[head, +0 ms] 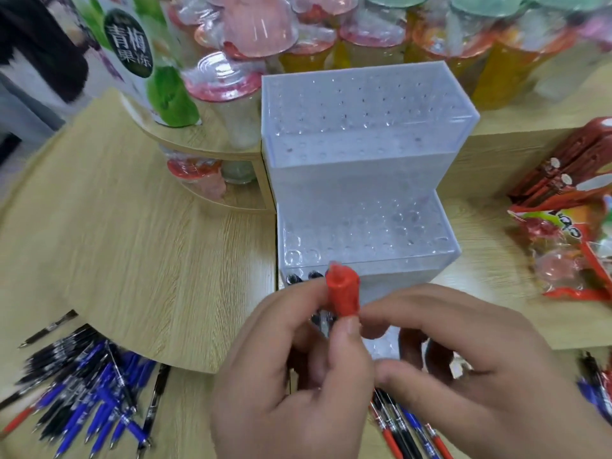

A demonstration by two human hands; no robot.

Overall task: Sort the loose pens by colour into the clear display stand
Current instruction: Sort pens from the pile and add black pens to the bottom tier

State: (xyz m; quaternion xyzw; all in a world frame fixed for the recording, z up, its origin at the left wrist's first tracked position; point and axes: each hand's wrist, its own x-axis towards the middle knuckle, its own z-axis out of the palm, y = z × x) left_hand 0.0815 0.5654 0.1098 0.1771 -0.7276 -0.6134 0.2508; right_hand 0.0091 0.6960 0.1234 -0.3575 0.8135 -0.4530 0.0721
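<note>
Nearest the camera, a red pen (342,294) is pinched upright between both hands. The left hand (291,376) is closed around its lower barrel, thumb pressed just under the red end, while the right hand (463,356) is closed beside it, a fingertip touching the barrel from the right. Only the pen's blunt red top is seen; the rest is hidden by the fingers.

Loose pens are spread on the lower wooden surface (185,422): a heap of blue and black pens (82,389) at the left, with one red among them, a smaller mixed group of red, black and blue pens (407,429) below the hands, and a few more pens (596,382) at the right edge.

Just beyond the hands stands the clear display stand (364,180), stepped in tiers and drilled with rows of holes. Two dark pen tops (303,278) are seen in the lowest front row at the left; the upper tiers appear unfilled.

The step in hand is judged to be the seating of this red pen in a front hole. The tip must next be lined up over a free hole set apart from the dark pens, and the pen pushed straight down.

Farther back, wrapped jelly cups (381,31) and snack packets (569,207) are stacked.
</note>
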